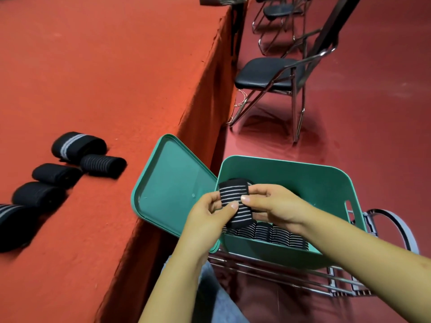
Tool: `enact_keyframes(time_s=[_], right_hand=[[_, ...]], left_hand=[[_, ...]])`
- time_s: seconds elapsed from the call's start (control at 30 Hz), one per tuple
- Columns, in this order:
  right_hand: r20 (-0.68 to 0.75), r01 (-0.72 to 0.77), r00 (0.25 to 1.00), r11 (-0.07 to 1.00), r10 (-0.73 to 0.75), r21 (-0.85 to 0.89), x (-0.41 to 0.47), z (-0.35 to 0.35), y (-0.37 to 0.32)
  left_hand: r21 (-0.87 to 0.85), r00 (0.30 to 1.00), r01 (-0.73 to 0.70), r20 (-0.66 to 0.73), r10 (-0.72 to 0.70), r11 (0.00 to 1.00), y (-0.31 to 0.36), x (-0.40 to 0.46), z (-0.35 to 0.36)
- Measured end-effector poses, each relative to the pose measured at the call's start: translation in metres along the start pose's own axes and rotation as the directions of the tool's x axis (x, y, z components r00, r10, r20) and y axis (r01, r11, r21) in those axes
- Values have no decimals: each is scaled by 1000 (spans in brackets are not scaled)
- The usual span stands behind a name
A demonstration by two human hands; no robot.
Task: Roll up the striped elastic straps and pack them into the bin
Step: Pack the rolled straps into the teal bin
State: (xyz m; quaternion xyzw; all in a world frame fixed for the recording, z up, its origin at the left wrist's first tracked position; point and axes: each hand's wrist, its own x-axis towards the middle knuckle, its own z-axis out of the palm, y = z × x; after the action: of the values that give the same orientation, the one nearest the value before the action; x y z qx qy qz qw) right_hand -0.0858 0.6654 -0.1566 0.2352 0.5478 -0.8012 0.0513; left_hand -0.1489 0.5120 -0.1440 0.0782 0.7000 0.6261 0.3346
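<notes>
Tabletop (98, 73): it was big and red. Five rolled straps (78, 145) lay on it, near the left edge, still waiting to go in.
Bin (314, 183): one green bin sat on a metal rack beside the tabletop. A row of striped rolls (268, 233) was packed inside already. I could not count them all.
Lid (172, 183): one green lid leaned open between the tabletop and the bin.
Chairs (265, 74): about three black chairs stood behind.
Hands: the left hand (210, 214) and right hand (272, 203) both pinched one striped strap (233, 201), just over the bin.
Job: I think it was partly done.
</notes>
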Motion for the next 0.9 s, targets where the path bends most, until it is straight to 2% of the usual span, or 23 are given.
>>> enact_keyframes(time_s=[0.13, 0.23, 0.4, 0.47, 0.67, 0.9], right_hand=[[10, -169, 986, 982, 169, 89, 15, -14, 6], [-79, -276, 954, 949, 290, 154, 30, -27, 17], [-234, -509, 819, 852, 523, 122, 51, -46, 49], [-283, -574, 770, 815, 572, 84, 61, -45, 62], [-324, -606, 746, 795, 582, 35, 98, -20, 92], [-469, -513, 756, 858, 456, 8, 125, -4, 110]], left_hand=[[41, 1000, 24, 1, -24, 999, -3, 6, 5], [50, 998, 15, -64, -12, 999, -4, 12, 3], [-58, 985, 9, -171, -19, 998, -4, 17, -12], [-80, 983, 14, -182, -28, 997, -7, 19, -16], [-116, 975, 18, -219, -43, 993, -16, 25, -19], [-140, 973, 15, -227, -47, 990, -21, 31, -26]])
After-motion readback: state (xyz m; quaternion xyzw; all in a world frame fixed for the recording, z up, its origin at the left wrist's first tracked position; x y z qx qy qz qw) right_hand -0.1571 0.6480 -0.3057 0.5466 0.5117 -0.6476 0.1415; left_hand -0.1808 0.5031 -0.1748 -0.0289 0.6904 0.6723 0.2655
